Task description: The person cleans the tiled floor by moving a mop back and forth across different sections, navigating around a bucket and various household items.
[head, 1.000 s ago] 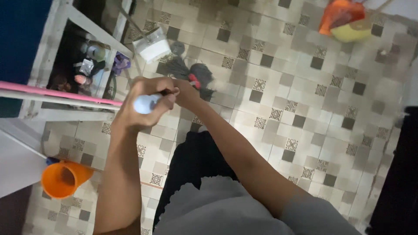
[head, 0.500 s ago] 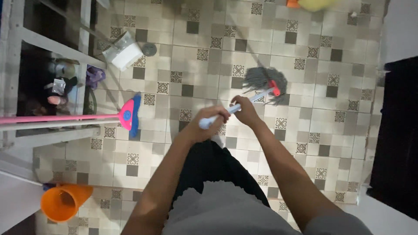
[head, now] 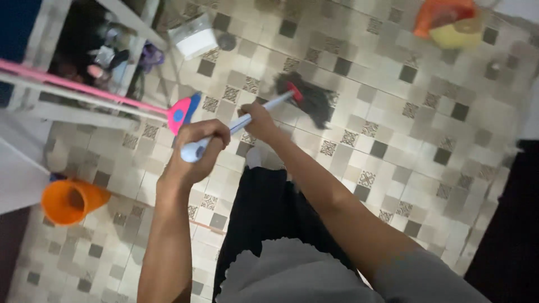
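I look down at a patterned tile floor (head: 393, 146). Both hands grip the pale blue handle (head: 269, 108) of a mop. My left hand (head: 196, 148) is wrapped around the handle's top end. My right hand (head: 259, 120) holds the shaft a little lower. The dark mop head (head: 314, 101), with a red collar, rests on the tiles ahead of my feet. My black trousers (head: 269, 207) and grey top fill the lower middle.
A pink-handled broom (head: 101, 92) with a pink and blue head leans at the left, beside a white shelf frame (head: 45, 106) holding bottles. An orange bucket (head: 73, 199) lies lower left. A white bag (head: 193, 38) and an orange and yellow container (head: 449, 19) sit far off.
The mop head has slid over the tiles, away from me and to the right. Both hands stayed on the handle while the view shifted.
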